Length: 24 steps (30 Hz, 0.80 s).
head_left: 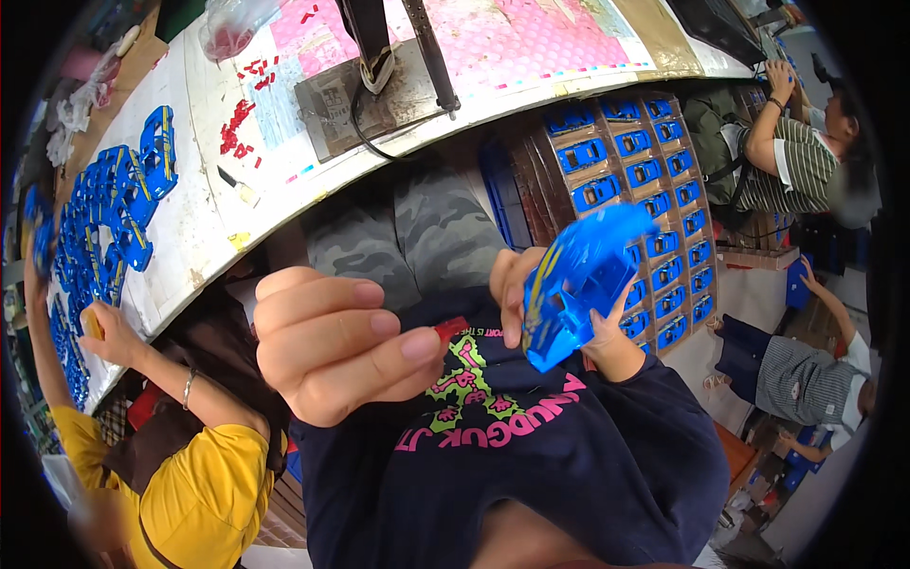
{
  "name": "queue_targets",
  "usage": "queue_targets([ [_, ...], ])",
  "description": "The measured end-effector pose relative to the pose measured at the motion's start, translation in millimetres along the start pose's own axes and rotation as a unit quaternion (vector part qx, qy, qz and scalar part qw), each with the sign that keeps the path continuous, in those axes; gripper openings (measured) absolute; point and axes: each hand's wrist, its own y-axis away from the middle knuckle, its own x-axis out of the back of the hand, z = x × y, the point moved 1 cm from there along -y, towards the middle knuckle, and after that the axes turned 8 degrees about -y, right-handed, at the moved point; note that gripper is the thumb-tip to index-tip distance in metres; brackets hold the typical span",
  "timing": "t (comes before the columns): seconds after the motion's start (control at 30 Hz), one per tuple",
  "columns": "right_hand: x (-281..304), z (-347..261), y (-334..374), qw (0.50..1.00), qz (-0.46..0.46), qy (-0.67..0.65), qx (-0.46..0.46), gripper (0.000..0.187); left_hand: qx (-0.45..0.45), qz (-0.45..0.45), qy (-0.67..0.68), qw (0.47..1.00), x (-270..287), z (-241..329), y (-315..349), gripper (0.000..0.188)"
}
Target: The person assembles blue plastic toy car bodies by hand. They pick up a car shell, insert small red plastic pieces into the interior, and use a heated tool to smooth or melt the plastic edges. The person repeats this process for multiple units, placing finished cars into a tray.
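Between the thumb and forefinger of my left hand (336, 346) is a small red plastic piece (452, 328). My right hand (609, 343) grips a blue plastic toy car body (580, 280) with yellow stripes, tilted so that its hollow inside partly shows. The two hands are apart, raised in front of my chest, and the red piece does not touch the car body. More red pieces (235, 128) lie scattered on the white worktable beyond my left hand.
Many blue car bodies (109, 209) crowd the table's left side, where a co-worker in yellow (204, 474) works. A knife (237, 185) lies near the table edge. A metal press stand (374, 104) stands ahead. Rows of blue cars fill a brown tray (559, 175) at right. Other people work farther right.
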Motion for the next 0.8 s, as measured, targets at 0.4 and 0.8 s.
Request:
queue_targets([
  [0.4,0,-24,-2,0.992,-0.101,-0.077,0.004,0.084,0.068,-0.023,-0.068,0.995,-3,-11,8,0.022],
  [0.8,-2,19,-4,0.862,-0.217,-0.433,-0.151,0.073,0.133,0.009,-0.024,0.991,-7,-18,29,0.022],
])
